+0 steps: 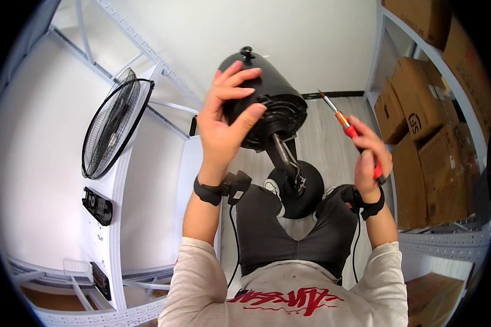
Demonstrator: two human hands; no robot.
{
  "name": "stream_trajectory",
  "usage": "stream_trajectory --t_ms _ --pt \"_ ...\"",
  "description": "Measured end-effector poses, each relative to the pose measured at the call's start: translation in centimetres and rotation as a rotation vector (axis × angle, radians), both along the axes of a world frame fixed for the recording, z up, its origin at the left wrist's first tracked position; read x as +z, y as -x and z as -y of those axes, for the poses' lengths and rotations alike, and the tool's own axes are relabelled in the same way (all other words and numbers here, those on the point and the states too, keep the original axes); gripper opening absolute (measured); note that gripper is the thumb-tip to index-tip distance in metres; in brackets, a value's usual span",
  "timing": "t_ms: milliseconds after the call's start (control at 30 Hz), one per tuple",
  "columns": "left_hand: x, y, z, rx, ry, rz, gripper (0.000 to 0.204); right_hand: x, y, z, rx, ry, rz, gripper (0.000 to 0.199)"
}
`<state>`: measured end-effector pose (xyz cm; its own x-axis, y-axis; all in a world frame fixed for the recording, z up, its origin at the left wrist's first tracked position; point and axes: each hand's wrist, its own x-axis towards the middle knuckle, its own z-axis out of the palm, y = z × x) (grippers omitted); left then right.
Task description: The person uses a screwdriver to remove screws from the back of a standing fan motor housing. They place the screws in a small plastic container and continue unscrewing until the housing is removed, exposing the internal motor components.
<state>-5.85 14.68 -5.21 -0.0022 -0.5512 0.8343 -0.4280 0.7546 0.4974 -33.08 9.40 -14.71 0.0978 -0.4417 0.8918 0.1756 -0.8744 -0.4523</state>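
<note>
The left hand (223,117) grasped the black motor housing (281,90) of a fan in the upper centre of the frame, its fingers spread over the left side of the shell and its thumb laid near the lower rim. The housing was tilted, with its ribbed open end turned toward the lower right and a small black knob (247,53) standing on its top edge. Below it a dark stand (285,155) ran down to a round black base (308,204) on the floor at the centre of the frame, between two light shoes (273,188); some thin wires showed near the foot of the stand.

Right of centre, the right hand (372,155) was closed around the handle of a red-and-black screwdriver (350,132), whose tip pointed to the upper left and stood apart from the housing. Each wrist wore a black strap, the left strap (207,191) carrying a small dark box and the right strap (373,206) sitting just beside a similar one.

At the left of the frame, a round fan grille (117,131) leaned on a white shelf (110,240), with dark blades visible through its wires. Lower on that shelf lay a black tray (97,206) holding small parts. Cardboard boxes (420,98) were stacked on the rack at the right of the frame
</note>
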Motion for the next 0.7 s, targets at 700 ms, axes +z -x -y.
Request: stream_trajectory --t_ms 700 --pt "-0.3 0.7 0.4 -0.055 -0.052 -0.098 0.028 -1.8 -1.2 2.7 0.795 -0.667 0.514 0.028"
